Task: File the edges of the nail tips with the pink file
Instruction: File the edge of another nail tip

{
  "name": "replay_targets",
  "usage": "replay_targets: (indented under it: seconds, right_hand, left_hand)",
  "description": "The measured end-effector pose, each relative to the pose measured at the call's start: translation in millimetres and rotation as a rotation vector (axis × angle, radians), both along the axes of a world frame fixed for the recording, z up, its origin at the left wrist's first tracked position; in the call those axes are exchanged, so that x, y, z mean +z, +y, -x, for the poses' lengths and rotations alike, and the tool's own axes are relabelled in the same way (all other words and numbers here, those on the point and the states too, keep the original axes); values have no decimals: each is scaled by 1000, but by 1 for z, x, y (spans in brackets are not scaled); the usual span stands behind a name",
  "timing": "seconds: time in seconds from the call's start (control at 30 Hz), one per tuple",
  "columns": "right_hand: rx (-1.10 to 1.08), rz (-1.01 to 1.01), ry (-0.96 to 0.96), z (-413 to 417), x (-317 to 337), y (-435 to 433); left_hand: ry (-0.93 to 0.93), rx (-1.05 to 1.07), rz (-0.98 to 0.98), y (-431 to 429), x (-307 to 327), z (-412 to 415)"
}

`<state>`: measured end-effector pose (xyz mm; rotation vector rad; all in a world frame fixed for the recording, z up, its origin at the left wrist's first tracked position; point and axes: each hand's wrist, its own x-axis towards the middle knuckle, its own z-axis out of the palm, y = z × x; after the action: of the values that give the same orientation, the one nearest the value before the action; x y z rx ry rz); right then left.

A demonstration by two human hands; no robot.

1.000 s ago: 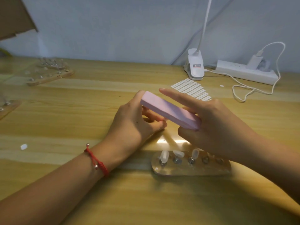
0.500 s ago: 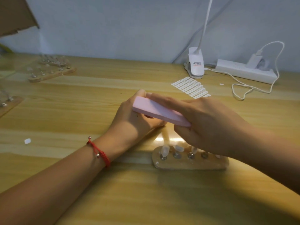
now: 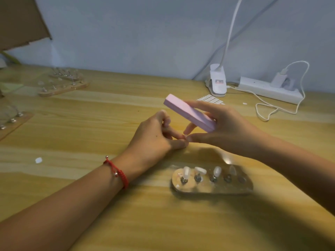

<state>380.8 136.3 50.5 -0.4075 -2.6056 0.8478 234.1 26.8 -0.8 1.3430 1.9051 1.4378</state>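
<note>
My right hand (image 3: pixel 228 129) holds the pink block file (image 3: pixel 188 112) between fingers and thumb, its far end tilted up to the left. My left hand (image 3: pixel 154 136) rests on the wooden table with fingers curled, pinching a small clear nail tip (image 3: pixel 185 136) where the two hands meet. The file is raised off the left hand. In front of both hands lies a wooden holder (image 3: pixel 212 187) with several clear nail tips (image 3: pixel 200 170) standing on metal pegs.
More peg boards lie at the far left (image 3: pixel 63 86) and the left edge (image 3: pixel 12 122). A sticker sheet (image 3: pixel 211 98), a clip lamp (image 3: pixel 217 82) and a power strip (image 3: pixel 270 89) with a cable sit at the back right. A white scrap (image 3: pixel 38 160) lies at left.
The file has lifted off my left hand and tilted up; my right thumb has come down to meet the left fingertips.
</note>
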Motion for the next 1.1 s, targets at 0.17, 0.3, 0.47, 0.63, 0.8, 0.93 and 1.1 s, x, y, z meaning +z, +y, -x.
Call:
replay_targets:
  seconds: [0.17,0.3,0.47,0.63,0.8,0.93,1.1]
  right_hand:
    - [-46,-221,-41,1,2,-7]
    - [-51,-397,-47,2,3,-11]
    - [-49,-285,-67,-1,4,-6]
    - [-67,-82,-50,-26,4,1]
    - [-22,-140,-195,-47,-9,-2]
    - [28,-212,-219,-50,-10,-4]
    - [12,-286,-260,-45,-6,-9]
  left_hand:
    - [93,1,43,0,1,2]
    - [71,5,18,-1,2,0]
    - [44,5,13,-2,5,-1]
    - [14,-38,7,-2,3,0]
    - [1,-60,31,0,1,5]
    - [17,-47,24,1,1,4]
    - [32,-12,27,2,1,3]
